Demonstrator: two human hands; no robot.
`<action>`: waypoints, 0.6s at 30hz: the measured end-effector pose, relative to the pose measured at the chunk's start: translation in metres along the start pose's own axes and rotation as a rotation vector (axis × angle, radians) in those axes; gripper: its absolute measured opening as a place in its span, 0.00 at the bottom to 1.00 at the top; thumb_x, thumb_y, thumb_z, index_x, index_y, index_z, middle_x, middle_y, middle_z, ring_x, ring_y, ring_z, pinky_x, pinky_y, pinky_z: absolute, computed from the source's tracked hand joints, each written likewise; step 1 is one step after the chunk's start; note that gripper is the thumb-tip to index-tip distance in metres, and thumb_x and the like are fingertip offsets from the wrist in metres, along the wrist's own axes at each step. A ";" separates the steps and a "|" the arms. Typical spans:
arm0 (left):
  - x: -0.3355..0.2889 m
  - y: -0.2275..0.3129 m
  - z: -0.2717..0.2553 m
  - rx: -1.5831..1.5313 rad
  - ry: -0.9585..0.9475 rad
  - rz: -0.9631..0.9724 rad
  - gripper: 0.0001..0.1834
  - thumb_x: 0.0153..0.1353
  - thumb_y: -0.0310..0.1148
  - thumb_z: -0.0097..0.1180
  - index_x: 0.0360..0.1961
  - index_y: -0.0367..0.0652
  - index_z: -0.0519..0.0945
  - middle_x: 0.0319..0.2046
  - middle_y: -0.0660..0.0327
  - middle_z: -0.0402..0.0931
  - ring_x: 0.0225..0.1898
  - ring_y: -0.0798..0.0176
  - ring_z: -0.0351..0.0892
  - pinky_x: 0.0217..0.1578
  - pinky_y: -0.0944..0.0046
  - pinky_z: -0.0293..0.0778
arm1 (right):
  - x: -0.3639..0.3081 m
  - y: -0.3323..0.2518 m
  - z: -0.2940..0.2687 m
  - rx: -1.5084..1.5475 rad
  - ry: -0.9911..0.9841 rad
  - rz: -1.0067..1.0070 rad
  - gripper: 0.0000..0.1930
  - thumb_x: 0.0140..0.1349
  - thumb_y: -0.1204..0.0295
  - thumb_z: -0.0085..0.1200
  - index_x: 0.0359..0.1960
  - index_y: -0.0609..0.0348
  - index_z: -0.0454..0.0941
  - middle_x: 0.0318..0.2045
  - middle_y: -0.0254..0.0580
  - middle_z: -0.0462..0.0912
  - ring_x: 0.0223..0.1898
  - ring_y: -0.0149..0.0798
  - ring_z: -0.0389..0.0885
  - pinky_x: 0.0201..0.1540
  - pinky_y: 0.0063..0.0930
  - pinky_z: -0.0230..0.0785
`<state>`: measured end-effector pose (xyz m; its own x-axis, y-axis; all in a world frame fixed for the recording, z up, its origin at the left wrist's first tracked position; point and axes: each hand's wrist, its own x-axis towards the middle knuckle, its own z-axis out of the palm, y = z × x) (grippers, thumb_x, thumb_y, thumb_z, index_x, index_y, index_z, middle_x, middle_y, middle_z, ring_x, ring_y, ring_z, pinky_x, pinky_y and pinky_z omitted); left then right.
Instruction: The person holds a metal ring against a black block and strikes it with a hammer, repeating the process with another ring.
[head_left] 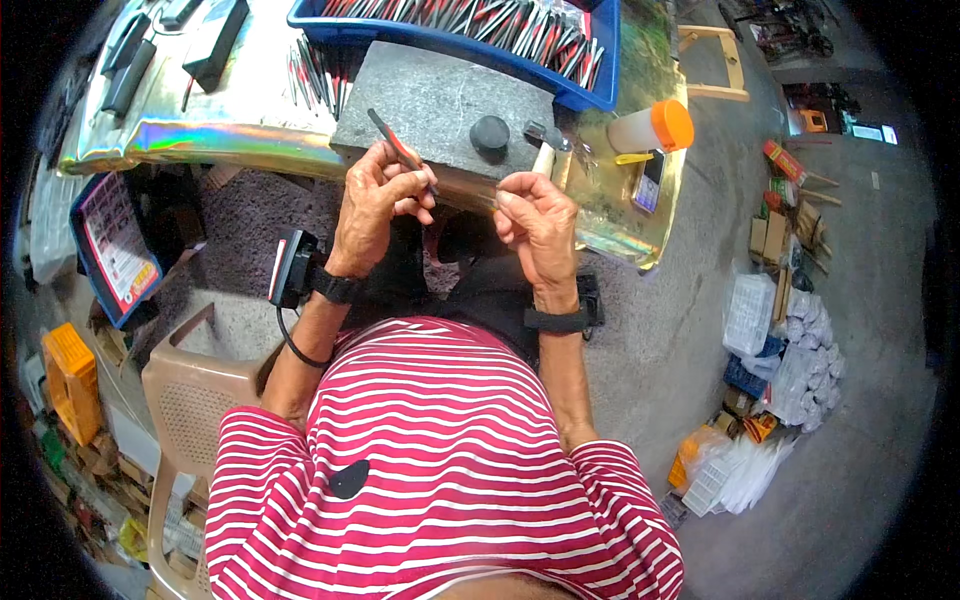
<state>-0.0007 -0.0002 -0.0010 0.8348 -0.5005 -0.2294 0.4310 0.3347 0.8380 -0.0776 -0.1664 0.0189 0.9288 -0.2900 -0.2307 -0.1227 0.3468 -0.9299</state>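
Note:
My left hand [372, 205] is closed around a slim red-and-black pen-shaped tool [396, 142], its black end tilted up and away to the left. Close by on the right, my right hand [540, 222] has thumb and forefinger pinched together; anything between them is too small to make out. Both hands are at the near edge of a grey stone block [430, 95]. A black round piece [490, 134] rests on the block. Beside it lies a hammer [546, 135] with a metal head and pale handle.
Behind the block stands a blue tray [608, 85] full of similar slim tools, with a loose bunch [318, 78] to its left. An orange-lidded jar [655, 127] is on the right of the table. A plastic chair [195, 400] stands at my left.

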 end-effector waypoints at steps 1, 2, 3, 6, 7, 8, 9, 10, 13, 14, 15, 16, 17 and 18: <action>0.000 -0.001 0.000 -0.008 -0.002 -0.004 0.09 0.51 0.26 0.50 0.34 0.39 0.66 0.27 0.59 0.71 0.23 0.69 0.72 0.20 0.73 0.72 | 0.000 0.000 0.001 -0.005 0.000 -0.003 0.05 0.51 0.79 0.49 0.30 0.66 0.70 0.18 0.34 0.72 0.16 0.23 0.69 0.16 0.12 0.60; -0.001 -0.001 0.000 -0.006 0.000 -0.005 0.09 0.51 0.26 0.50 0.34 0.39 0.66 0.27 0.59 0.71 0.23 0.69 0.72 0.20 0.73 0.72 | -0.001 0.001 0.001 -0.004 -0.001 -0.002 0.05 0.51 0.79 0.49 0.30 0.66 0.70 0.18 0.34 0.72 0.16 0.23 0.69 0.16 0.12 0.60; -0.001 -0.001 0.000 -0.015 0.011 -0.001 0.09 0.50 0.25 0.50 0.33 0.37 0.66 0.26 0.59 0.71 0.23 0.69 0.72 0.19 0.74 0.73 | -0.001 0.001 0.002 0.000 0.003 0.001 0.05 0.51 0.79 0.49 0.30 0.66 0.70 0.18 0.34 0.72 0.16 0.23 0.69 0.16 0.12 0.60; -0.002 -0.003 0.000 -0.023 0.021 -0.005 0.09 0.49 0.25 0.50 0.32 0.36 0.66 0.24 0.59 0.72 0.22 0.70 0.72 0.19 0.75 0.72 | -0.001 0.001 0.003 -0.006 0.012 -0.008 0.05 0.51 0.79 0.49 0.30 0.66 0.70 0.18 0.33 0.71 0.16 0.23 0.69 0.16 0.12 0.60; -0.002 -0.004 0.000 -0.021 0.022 -0.013 0.09 0.49 0.26 0.51 0.32 0.36 0.66 0.24 0.59 0.72 0.22 0.70 0.72 0.19 0.75 0.72 | -0.001 0.001 0.004 -0.015 0.016 -0.018 0.05 0.51 0.79 0.49 0.30 0.66 0.70 0.17 0.33 0.71 0.16 0.23 0.69 0.16 0.12 0.60; -0.003 -0.004 -0.001 -0.020 0.022 -0.012 0.09 0.49 0.26 0.51 0.32 0.36 0.66 0.24 0.59 0.72 0.22 0.70 0.72 0.19 0.75 0.72 | -0.001 0.002 0.004 -0.015 0.016 -0.019 0.05 0.51 0.79 0.49 0.30 0.66 0.70 0.17 0.33 0.71 0.16 0.23 0.69 0.16 0.12 0.60; -0.003 -0.005 -0.001 -0.014 0.030 -0.022 0.09 0.49 0.26 0.51 0.32 0.36 0.66 0.24 0.59 0.72 0.22 0.71 0.72 0.19 0.75 0.71 | -0.001 0.003 0.004 -0.030 0.017 -0.021 0.05 0.51 0.79 0.49 0.30 0.66 0.70 0.17 0.34 0.71 0.16 0.23 0.69 0.16 0.12 0.60; -0.004 -0.006 -0.002 -0.008 0.038 -0.031 0.09 0.49 0.26 0.51 0.32 0.36 0.66 0.24 0.59 0.72 0.21 0.71 0.72 0.18 0.75 0.71 | -0.002 0.004 0.004 -0.046 0.018 -0.024 0.05 0.51 0.79 0.49 0.30 0.66 0.70 0.17 0.34 0.71 0.16 0.23 0.69 0.16 0.13 0.60; -0.005 -0.008 -0.004 0.015 0.034 -0.055 0.10 0.50 0.26 0.51 0.33 0.40 0.66 0.26 0.60 0.71 0.22 0.70 0.71 0.18 0.74 0.70 | -0.002 0.006 0.003 -0.046 0.015 -0.025 0.05 0.51 0.79 0.49 0.30 0.66 0.70 0.17 0.34 0.71 0.16 0.23 0.69 0.16 0.13 0.61; -0.006 -0.009 -0.005 0.014 0.034 -0.052 0.10 0.50 0.26 0.51 0.33 0.40 0.66 0.26 0.60 0.71 0.22 0.70 0.71 0.18 0.74 0.70 | -0.001 0.007 0.002 -0.047 0.013 -0.028 0.05 0.51 0.79 0.49 0.30 0.66 0.70 0.17 0.34 0.71 0.16 0.23 0.69 0.16 0.13 0.61; -0.006 -0.010 -0.006 0.013 0.029 -0.049 0.10 0.50 0.26 0.51 0.33 0.40 0.66 0.26 0.60 0.71 0.22 0.70 0.71 0.18 0.74 0.70 | -0.001 0.009 0.000 -0.060 0.017 -0.039 0.05 0.51 0.79 0.49 0.30 0.66 0.70 0.17 0.34 0.72 0.16 0.23 0.69 0.16 0.13 0.61; -0.006 -0.012 -0.006 0.011 0.024 -0.046 0.09 0.50 0.26 0.50 0.33 0.40 0.65 0.26 0.60 0.71 0.22 0.70 0.71 0.18 0.74 0.70 | -0.001 0.010 -0.001 -0.072 0.021 -0.050 0.05 0.51 0.79 0.49 0.30 0.66 0.70 0.17 0.34 0.72 0.16 0.23 0.69 0.15 0.13 0.61; -0.007 -0.013 -0.007 0.010 0.025 -0.045 0.09 0.50 0.26 0.50 0.33 0.40 0.65 0.26 0.60 0.71 0.22 0.70 0.71 0.18 0.74 0.70 | -0.001 0.011 -0.002 -0.073 0.020 -0.049 0.05 0.51 0.79 0.49 0.30 0.66 0.70 0.17 0.34 0.72 0.16 0.23 0.69 0.15 0.13 0.61; -0.007 -0.014 -0.007 0.013 0.028 -0.048 0.09 0.50 0.26 0.50 0.33 0.40 0.65 0.26 0.60 0.71 0.22 0.70 0.71 0.18 0.74 0.70 | -0.001 0.011 -0.002 -0.074 0.030 -0.050 0.05 0.51 0.79 0.49 0.30 0.66 0.70 0.17 0.34 0.72 0.16 0.23 0.69 0.15 0.12 0.61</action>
<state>-0.0099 0.0043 -0.0147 0.8225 -0.4933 -0.2832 0.4667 0.3004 0.8318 -0.0803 -0.1644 0.0082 0.9238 -0.3320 -0.1907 -0.1027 0.2649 -0.9588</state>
